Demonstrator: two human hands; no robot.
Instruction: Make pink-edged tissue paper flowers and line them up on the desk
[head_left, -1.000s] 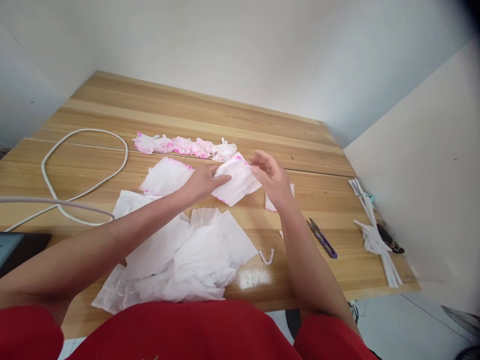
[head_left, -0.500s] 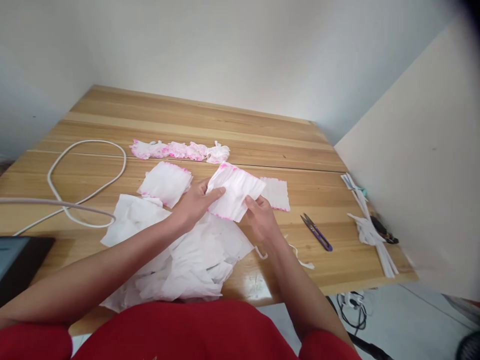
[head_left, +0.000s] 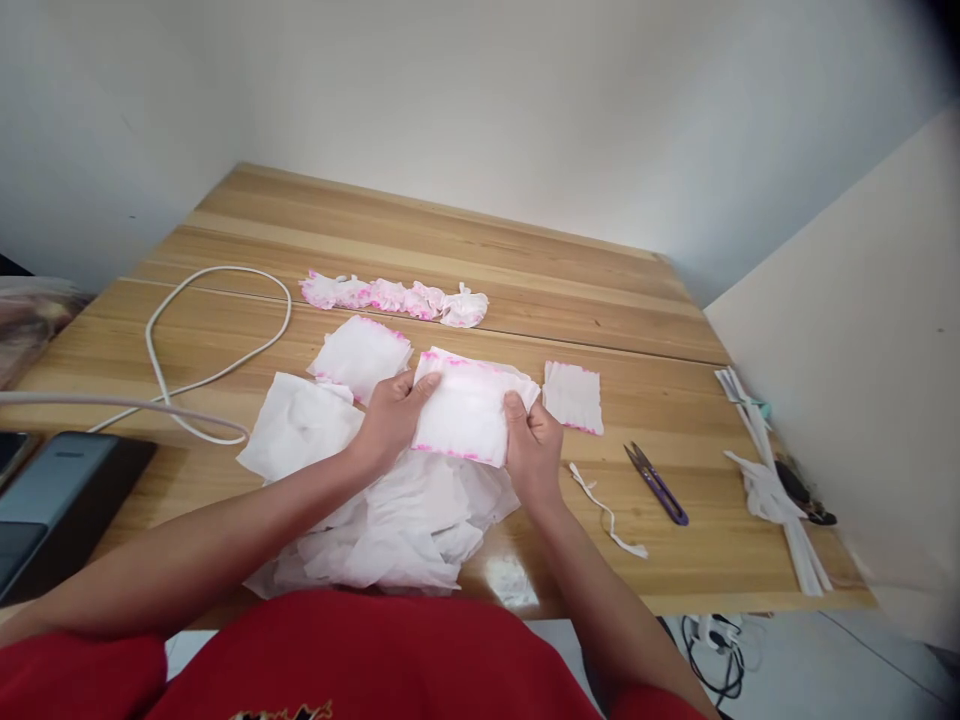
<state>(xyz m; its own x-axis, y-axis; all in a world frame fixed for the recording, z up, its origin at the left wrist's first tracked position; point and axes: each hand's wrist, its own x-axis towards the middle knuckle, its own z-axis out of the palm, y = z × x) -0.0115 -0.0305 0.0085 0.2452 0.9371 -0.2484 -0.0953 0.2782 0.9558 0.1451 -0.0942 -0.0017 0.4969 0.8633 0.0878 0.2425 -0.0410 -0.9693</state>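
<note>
Head view showed the sheet (head_left: 465, 405), white with pink edges, held over a white pile (head_left: 409, 530) near the front of the wooden surface (head_left: 525, 255). The left grip (head_left: 391, 415) was closed on its left side and the right grip (head_left: 534, 440) on its right, each thumb on top. Pink-edged squares (head_left: 360, 352) lay just beyond the left grip; a smaller square (head_left: 572, 395) lay beside the right one. Farther back ran a row of ruffles (head_left: 394, 297). Rightward were string (head_left: 609, 515), purple-handled snips (head_left: 656, 482) and white strips (head_left: 796, 550); leftward, a looped cable (head_left: 240, 268).
</note>
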